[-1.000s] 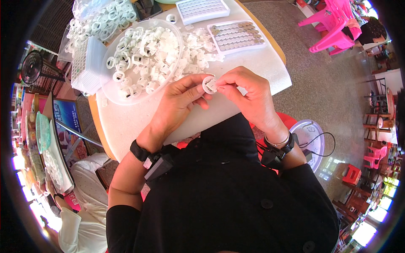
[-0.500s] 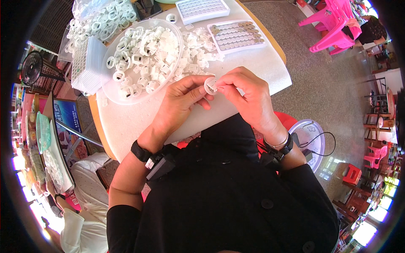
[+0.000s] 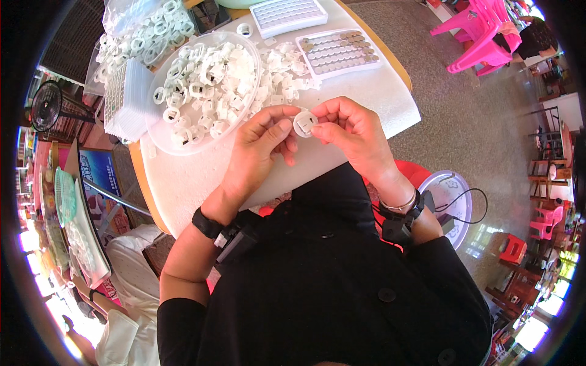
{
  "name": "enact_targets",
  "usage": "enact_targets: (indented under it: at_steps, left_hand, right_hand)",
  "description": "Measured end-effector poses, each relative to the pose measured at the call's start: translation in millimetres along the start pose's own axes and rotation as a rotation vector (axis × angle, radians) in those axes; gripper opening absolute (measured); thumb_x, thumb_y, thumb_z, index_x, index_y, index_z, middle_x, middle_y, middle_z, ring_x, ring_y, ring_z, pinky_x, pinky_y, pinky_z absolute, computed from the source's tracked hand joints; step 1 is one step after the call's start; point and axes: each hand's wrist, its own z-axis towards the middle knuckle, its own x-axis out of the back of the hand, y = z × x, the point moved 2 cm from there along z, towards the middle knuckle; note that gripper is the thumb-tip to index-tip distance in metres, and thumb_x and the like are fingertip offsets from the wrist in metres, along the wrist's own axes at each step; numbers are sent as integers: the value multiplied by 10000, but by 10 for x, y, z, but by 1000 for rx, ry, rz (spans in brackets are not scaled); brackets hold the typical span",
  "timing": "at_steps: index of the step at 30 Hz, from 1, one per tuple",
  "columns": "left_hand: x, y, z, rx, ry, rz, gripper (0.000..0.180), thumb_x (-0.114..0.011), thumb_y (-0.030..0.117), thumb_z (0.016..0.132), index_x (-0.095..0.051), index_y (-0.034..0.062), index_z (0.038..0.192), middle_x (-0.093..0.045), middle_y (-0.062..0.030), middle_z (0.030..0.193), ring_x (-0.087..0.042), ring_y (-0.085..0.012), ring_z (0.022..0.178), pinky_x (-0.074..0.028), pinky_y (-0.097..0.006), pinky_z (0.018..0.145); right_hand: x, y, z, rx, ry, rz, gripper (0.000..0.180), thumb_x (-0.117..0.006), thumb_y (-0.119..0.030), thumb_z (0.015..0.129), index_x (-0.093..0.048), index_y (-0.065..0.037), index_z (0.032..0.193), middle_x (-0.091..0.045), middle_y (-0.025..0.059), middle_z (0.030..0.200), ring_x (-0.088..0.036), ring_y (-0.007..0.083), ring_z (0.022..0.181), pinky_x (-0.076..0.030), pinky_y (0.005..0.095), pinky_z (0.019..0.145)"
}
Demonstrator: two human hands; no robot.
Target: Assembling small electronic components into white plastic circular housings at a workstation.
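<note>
In front of me, above the table's near part, is a small round white plastic piece [image 3: 304,124] with a slotted face turned up. My right hand [image 3: 357,131] pinches its right side, thumb on the face and index finger behind the rim. From the other side my left hand [image 3: 259,143] meets its left rim with bent fingers, the index fingertip against the edge and the thumb close by. A wide clear plastic bowl [image 3: 160,135] heaped with white plastic parts [image 3: 210,91] lies beyond my left hand. More loose white pieces [image 3: 284,70] spill over the bowl's right side.
Behind my hands stand a white tray [image 3: 342,72] partly filled with round brownish discs and another white tray [image 3: 287,30]. Stacked trays [image 3: 125,100] and a bag of ring-shaped parts [image 3: 152,33] are at left. A pale tub [image 3: 461,207] is at right; another person's sleeve [image 3: 119,338] shows lower left.
The round piece has turned so its face shows more fully. My right thumb has come onto its face, and my left thumb has drawn back a little.
</note>
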Motion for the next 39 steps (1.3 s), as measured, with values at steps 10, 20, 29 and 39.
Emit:
enact_targets:
  at_steps: [10,20,29,39]
  left_hand:
    - [-101,45,-14,-1,-17,165,271,-583,61,903,-558,-27,1158,-616,-67,798,-579,-104,651,-503,-247,567]
    - [-90,51,-18,20,-27,243,243,-535,31,908,-570,-10,1145,-612,-69,754,-590,-113,590,-483,-232,470]
    - [-81,40,-20,-6,2,226,198,-556,43,907,-602,-13,1090,-596,-45,744,-559,-75,590,-454,-208,464]
    - [-90,-15,-32,-35,-11,459,103,-546,25,898,-587,14,992,-582,-1,751,-511,-31,612,-406,-180,514]
  right_hand:
    - [-38,-24,-46,137,80,-338,181,-625,-54,839,-607,13,1007,-665,88,833,-626,118,761,-498,256,659]
    - [-7,-47,-81,125,30,-410,186,-614,-46,836,-593,-1,1016,-654,93,808,-628,128,737,-502,266,646]
    - [-41,-55,-70,102,-5,-382,178,-603,-45,829,-578,-9,1001,-626,70,734,-595,112,658,-477,256,584]
    - [-79,16,-61,-22,-6,-386,124,-588,-36,795,-531,10,895,-610,110,683,-597,154,603,-460,293,543]
